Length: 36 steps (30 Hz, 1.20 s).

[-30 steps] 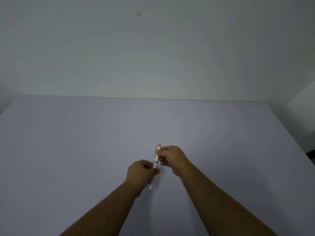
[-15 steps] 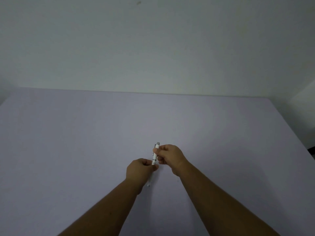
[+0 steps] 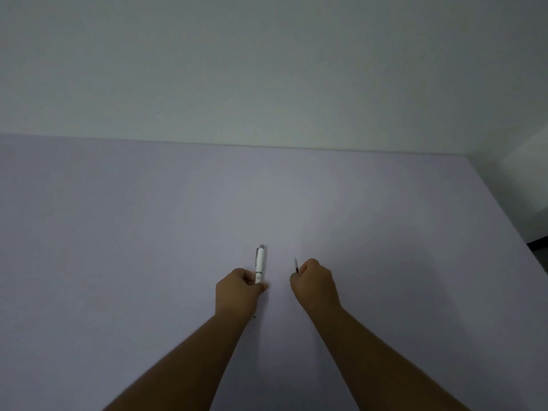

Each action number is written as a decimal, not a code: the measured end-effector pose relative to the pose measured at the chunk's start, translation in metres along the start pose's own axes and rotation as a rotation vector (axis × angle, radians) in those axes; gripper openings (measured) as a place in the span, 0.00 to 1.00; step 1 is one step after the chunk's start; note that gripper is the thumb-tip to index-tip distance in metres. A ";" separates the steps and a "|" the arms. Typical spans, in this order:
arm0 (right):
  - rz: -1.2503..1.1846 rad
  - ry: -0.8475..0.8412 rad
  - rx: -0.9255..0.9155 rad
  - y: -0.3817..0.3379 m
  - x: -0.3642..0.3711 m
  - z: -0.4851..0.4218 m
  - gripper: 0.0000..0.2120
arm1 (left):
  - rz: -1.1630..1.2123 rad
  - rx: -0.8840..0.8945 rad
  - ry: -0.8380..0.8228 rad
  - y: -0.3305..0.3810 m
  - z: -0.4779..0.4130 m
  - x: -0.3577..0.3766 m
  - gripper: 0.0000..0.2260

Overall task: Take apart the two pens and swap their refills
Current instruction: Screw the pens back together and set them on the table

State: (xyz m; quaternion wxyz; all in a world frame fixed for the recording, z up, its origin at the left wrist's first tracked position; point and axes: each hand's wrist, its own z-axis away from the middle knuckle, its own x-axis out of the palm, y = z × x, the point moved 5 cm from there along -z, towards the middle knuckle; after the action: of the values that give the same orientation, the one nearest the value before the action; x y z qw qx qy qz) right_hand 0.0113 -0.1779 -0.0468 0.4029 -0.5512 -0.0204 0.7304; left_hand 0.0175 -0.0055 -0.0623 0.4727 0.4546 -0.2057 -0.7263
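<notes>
Both hands are up over a plain pale lavender tabletop (image 3: 118,232), with a clear gap between them. The left hand (image 3: 237,292) has its grip clenched around the lower part of a white plastic pen barrel with a grey push button and a clip (image 3: 260,264). The barrel stands nearly upright, button end pointing away from the person. A tiny bit of something pokes out below the left wrist, too small to tell what.

The right hand (image 3: 315,284) is closed in a fist on a thin dark refill with a fine tip (image 3: 296,265); only a short end sticks up out of the top of the fist, tilted slightly left.

Loads of open room here. The tabletop is bare all around the hands, wide open to the left and ahead. Its far edge meets a plain off-white wall (image 3: 267,69), and the right edge runs diagonally down toward the right side of the frame, well apart from the right forearm.

There's a small grey mark and band low on the barrel near the fingers, but it's way too small to read.
</notes>
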 end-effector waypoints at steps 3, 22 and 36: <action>-0.010 -0.024 0.012 0.000 0.007 0.004 0.11 | -0.020 0.005 0.005 -0.001 -0.001 0.002 0.08; -0.035 -0.055 -0.087 -0.013 0.030 0.011 0.08 | -0.081 -0.009 0.034 -0.005 -0.003 0.010 0.08; -0.024 -0.047 -0.110 -0.014 0.034 0.010 0.09 | -0.163 -0.015 0.016 -0.006 -0.006 0.013 0.09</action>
State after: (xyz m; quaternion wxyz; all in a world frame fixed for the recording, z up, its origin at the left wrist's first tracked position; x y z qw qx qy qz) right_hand 0.0089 -0.1429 -0.0632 0.3802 -0.5549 -0.0768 0.7360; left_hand 0.0175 -0.0129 -0.0754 0.4169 0.4720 -0.1589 -0.7604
